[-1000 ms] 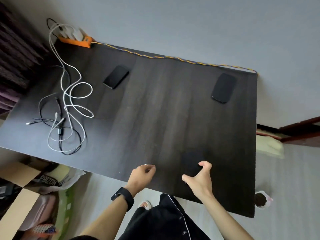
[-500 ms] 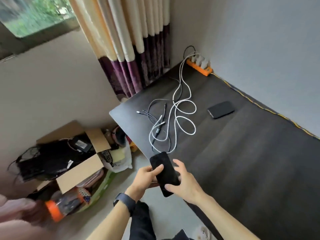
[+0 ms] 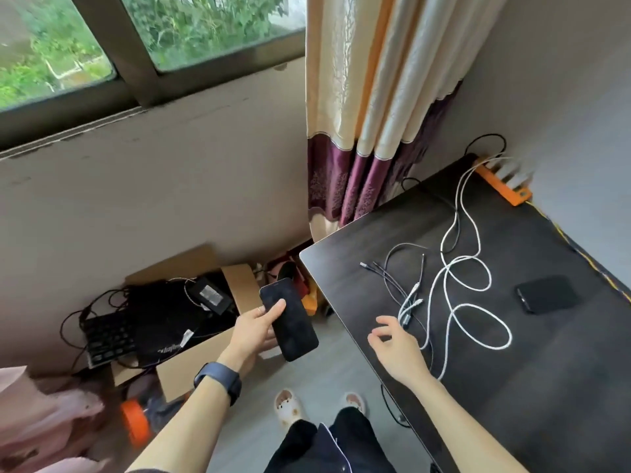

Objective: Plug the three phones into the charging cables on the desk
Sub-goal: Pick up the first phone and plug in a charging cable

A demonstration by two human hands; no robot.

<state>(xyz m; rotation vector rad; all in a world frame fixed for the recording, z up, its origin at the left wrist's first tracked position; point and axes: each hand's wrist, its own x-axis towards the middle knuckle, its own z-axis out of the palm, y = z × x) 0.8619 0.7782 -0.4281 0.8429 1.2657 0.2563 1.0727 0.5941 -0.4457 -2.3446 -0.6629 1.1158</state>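
Note:
My left hand (image 3: 254, 331) grips a black phone (image 3: 290, 322), screen up, in the air left of the dark desk (image 3: 512, 387). My right hand (image 3: 396, 349) hovers over the desk's near edge with fingers spread, empty, just short of the cable plugs (image 3: 411, 302). White and black charging cables (image 3: 467, 302) lie tangled on the desk and run back to an orange power strip (image 3: 503, 184) in the far corner. A second black phone (image 3: 546, 294) lies flat on the desk, right of the cables. The third phone is out of view.
An open cardboard box (image 3: 205, 322) with a keyboard, a power adapter and wires stands on the floor left of the desk. A curtain (image 3: 368, 131) hangs behind the desk's corner. An orange-capped bottle (image 3: 136, 421) lies on the floor. My feet in white slippers (image 3: 288, 406) stand beside the desk edge.
The phone passed from both hands into my left hand alone. My right hand let go and moved right over the desk toward the cables. The view swung left.

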